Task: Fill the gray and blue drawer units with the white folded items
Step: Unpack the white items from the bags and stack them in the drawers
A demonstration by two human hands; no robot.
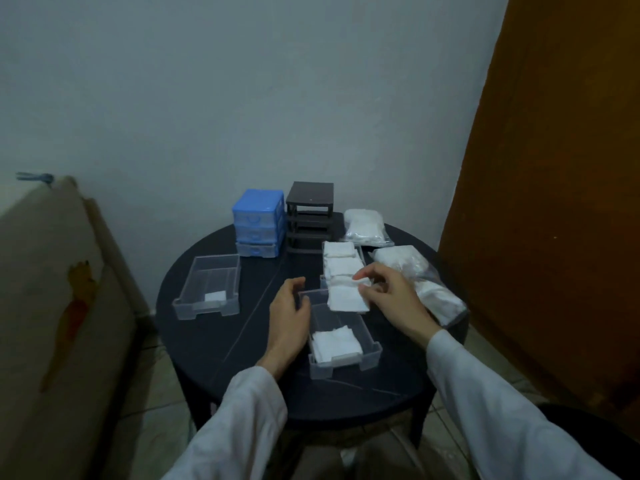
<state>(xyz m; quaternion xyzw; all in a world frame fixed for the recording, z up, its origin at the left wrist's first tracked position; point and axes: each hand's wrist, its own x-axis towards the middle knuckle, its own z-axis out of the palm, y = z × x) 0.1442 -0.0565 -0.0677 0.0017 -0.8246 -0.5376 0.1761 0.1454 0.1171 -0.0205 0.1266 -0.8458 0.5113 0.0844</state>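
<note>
Early going. The gray unit (309, 216) at 12 o'clock stands drawerless. The near drawer (341, 336) holds one pad stack, the 10 o'clock drawer (207, 285) one pad. Right hand (388, 299) pinches a pad (348, 297); left hand (289, 313), fingers relaxed, touches the near drawer.

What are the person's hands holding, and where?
The right hand pinches a white folded item at its right edge. The left hand rests against the clear drawer, gripping nothing.

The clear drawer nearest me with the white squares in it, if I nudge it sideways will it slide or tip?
The clear drawer would probably slide: it sits low and flat on the smooth dark table. It looks like thin plastic holding only a few white folded squares, so likely light. The left hand beside its wall could steady it.
</note>
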